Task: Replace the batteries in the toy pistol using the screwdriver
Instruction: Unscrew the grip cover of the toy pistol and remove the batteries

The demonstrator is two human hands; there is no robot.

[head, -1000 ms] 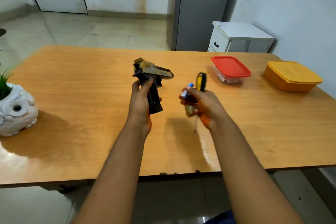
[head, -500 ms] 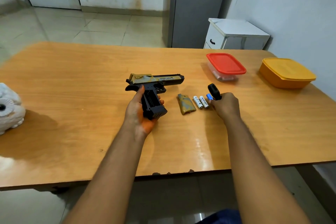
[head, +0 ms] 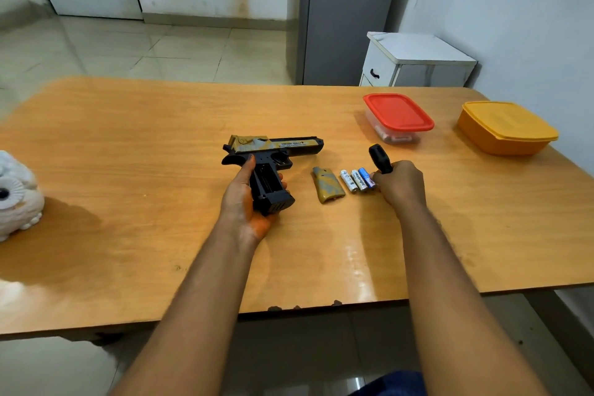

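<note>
The black and gold toy pistol (head: 276, 151) lies on its side on the wooden table (head: 128, 170), barrel pointing right, its grip compartment uncovered. My left hand (head: 246, 199) holds the grip from below. The gold grip cover (head: 327, 185) lies just right of it. Beside the cover are two white batteries (head: 353, 181) and one blue battery (head: 365, 177). My right hand (head: 400, 185) grips the screwdriver, whose black handle (head: 379, 157) sticks up, and its fingertips touch the blue battery. The screwdriver's shaft is hidden.
A clear box with a red lid (head: 398, 116) and an orange lidded box (head: 506, 127) stand at the table's back right. A white owl planter (head: 16, 194) sits at the left edge. A white cabinet (head: 414, 61) stands behind the table.
The pistol went from raised to lying flat on the table. My right hand lowered and set the cover and batteries on the table, keeping the screwdriver.
</note>
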